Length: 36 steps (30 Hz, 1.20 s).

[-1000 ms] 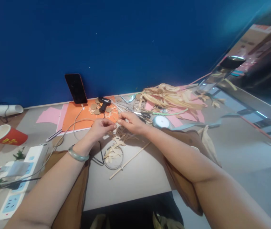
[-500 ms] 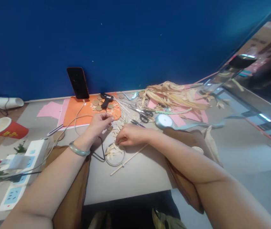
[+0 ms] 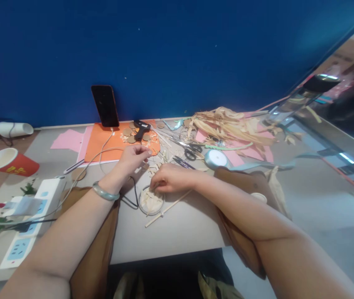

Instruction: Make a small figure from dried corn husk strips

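Note:
My left hand [image 3: 136, 159], with a jade-coloured bangle on its wrist, hovers near the orange sheet. Its thumb and index finger are pinched together; whatever lies between them is too small to make out. To its right, my right hand [image 3: 170, 178] curls its fingers down at the upper edge of a round grey ring [image 3: 140, 206]. Pale husk-like pieces [image 3: 152, 200] fill the ring, and my right fingertips touch them, though what they grip is hidden. A thin wooden stick [image 3: 173, 205] lies beside the ring, under my right wrist. Small pale scraps are scattered between my hands.
A black glue gun [image 3: 141, 129] and wooden discs lie on the orange sheet [image 3: 97, 145]. Behind it leans a phone [image 3: 105, 106]. Scissors [image 3: 191, 151], a ribbon roll [image 3: 216, 158] and dried husks [image 3: 227, 124] lie right. A power strip [image 3: 29, 228] and red cup [image 3: 24, 163] stand left.
The pale pieces now sit more fully inside the ring, which shows rounder. My right hand has barely shifted, and my left hand keeps its pinch. The whole view has moved slightly.

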Available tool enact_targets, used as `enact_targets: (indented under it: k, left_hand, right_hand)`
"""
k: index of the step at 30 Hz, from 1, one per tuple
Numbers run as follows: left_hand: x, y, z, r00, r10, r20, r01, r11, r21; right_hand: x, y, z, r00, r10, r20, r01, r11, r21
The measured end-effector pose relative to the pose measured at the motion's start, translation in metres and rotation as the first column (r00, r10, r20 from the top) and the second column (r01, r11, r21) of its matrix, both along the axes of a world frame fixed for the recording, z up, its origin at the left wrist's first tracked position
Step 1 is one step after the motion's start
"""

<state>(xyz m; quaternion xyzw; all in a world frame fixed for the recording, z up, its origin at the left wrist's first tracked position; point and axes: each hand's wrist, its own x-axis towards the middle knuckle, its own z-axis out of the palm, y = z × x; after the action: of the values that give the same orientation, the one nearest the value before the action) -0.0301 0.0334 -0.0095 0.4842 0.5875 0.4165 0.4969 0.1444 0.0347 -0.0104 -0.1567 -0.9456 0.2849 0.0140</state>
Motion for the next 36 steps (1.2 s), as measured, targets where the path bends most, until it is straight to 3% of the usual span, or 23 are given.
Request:
enact_targets:
  k: [6,13,17,21,30,36]
  left_hand:
    - [0.0,0.0,0.001,1.0,0.0,-0.006,0.0,1.0,0.011]
    - [-0.001,0.002,-0.001,1.0,0.003,0.011,-0.003,1.0,-0.018]
    - [-0.001,0.001,-0.001,0.999,-0.012,0.029,0.013,1.0,-0.014]
    - [0.0,0.001,0.0,1.0,-0.009,0.019,0.009,1.0,0.005]
    - [0.0,0.0,0.001,1.0,-0.006,0.011,0.006,1.0,-0.006]
    - [0.0,0.0,-0.001,1.0,-0.02,0.002,0.019,0.999,0.042]
  right_hand:
    - [-0.004,-0.003,-0.005,0.995,-0.015,0.095,0.005,0.995,0.1]
    - [-0.004,-0.008,0.002,0.998,0.031,0.05,-0.032,0.999,0.03]
    - [-0.005,-0.007,0.0,0.999,-0.032,0.022,0.028,0.99,0.141]
    - [-0.009,-0.008,-0.004,0.993,-0.075,0.096,0.051,0.972,0.231]
    - [-0.009,-0.009,-0.006,0.993,-0.037,0.113,0.016,0.984,0.179]
    - [-0.007,-0.01,-0.002,0.997,0.004,0.08,-0.009,0.998,0.059]
